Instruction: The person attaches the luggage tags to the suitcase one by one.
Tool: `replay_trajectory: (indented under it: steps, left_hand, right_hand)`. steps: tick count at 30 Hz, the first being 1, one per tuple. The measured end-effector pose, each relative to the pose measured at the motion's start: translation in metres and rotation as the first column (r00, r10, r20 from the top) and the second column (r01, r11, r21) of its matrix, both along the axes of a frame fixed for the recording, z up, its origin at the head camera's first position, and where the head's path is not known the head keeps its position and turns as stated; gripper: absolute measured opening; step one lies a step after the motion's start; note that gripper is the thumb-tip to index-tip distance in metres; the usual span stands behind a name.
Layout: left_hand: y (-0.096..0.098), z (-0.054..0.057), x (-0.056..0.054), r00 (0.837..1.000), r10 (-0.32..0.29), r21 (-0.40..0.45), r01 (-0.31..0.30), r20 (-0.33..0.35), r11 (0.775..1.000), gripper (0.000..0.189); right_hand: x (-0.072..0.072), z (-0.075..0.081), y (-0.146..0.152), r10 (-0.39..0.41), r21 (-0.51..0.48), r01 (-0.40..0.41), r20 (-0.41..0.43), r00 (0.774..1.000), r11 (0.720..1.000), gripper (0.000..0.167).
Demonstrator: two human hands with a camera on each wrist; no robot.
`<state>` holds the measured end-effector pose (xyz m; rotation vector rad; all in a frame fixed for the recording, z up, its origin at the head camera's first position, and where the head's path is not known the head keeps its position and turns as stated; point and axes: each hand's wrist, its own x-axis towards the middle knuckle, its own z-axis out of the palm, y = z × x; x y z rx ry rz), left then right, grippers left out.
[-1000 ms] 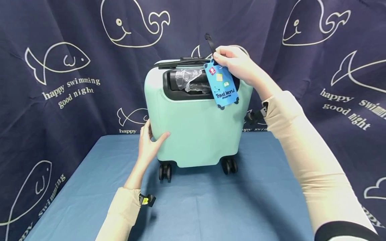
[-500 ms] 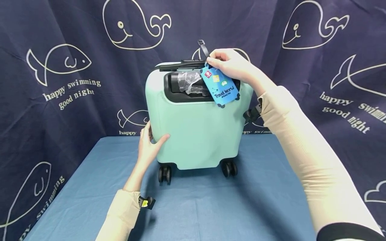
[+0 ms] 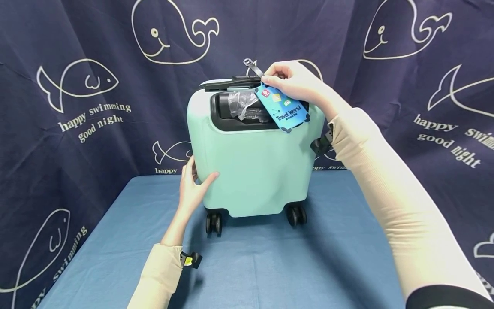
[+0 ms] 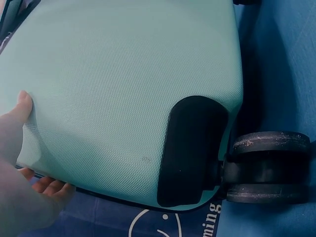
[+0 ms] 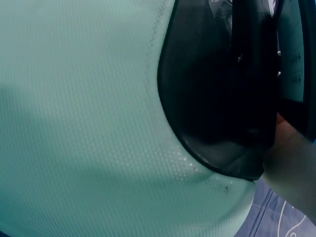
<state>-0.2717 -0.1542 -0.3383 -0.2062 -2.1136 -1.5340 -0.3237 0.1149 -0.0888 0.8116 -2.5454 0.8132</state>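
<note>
A mint-green suitcase (image 3: 251, 171) stands upright on its black wheels. My left hand (image 3: 191, 191) grips its left side low down. In the left wrist view the thumb (image 4: 23, 106) lies on the front face and the fingers wrap round the edge behind. At the top, my right hand (image 3: 295, 81) pinches the black strap (image 3: 252, 68) of a blue luggage tag (image 3: 287, 112). The strap's buckle end points up and left, close over the black carry handle (image 3: 231, 83). The tag hangs slanted across the recess. In the right wrist view my right hand (image 5: 291, 168) is mostly hidden.
Clear plastic wrap (image 3: 241, 103) covers part of the telescopic handle in the black recess (image 3: 227, 124). A blue cloth (image 3: 251, 266) covers the table. Behind it hangs a navy curtain (image 3: 96, 141) with fish and whale drawings.
My right hand has moved slightly left and the strap has tipped left and down toward the carry handle. The tag has swung more slanted. My left hand keeps its grip on the suitcase.
</note>
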Motion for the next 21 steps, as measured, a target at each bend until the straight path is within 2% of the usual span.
replay_trajectory:
  steps: [7, 14, 18, 21]
  left_hand:
    - [-0.001, -0.003, -0.002, 1.000, 0.001, 0.012, -0.001, -0.002, 1.000, 0.084]
    - [-0.001, -0.003, -0.003, 1.000, 0.001, 0.007, -0.001, -0.006, 1.000, 0.084]
    - [-0.001, -0.002, -0.002, 1.000, 0.003, 0.009, -0.003, -0.002, 1.000, 0.084]
    - [0.000, -0.002, -0.002, 1.000, -0.001, 0.011, 0.001, -0.003, 1.000, 0.083]
  right_hand:
    - [-0.006, -0.004, -0.006, 0.006, 0.013, -0.004, -0.143, 0.990, 1.000, 0.020]
    - [-0.009, -0.003, -0.007, 0.071, -0.045, -0.077, -0.129, 0.989, 0.996, 0.013]
    - [-0.011, -0.002, -0.007, 0.064, -0.034, -0.070, -0.154, 0.986, 0.997, 0.014]
    - [-0.012, -0.001, -0.006, 0.046, -0.038, -0.052, -0.136, 0.990, 0.998, 0.017]
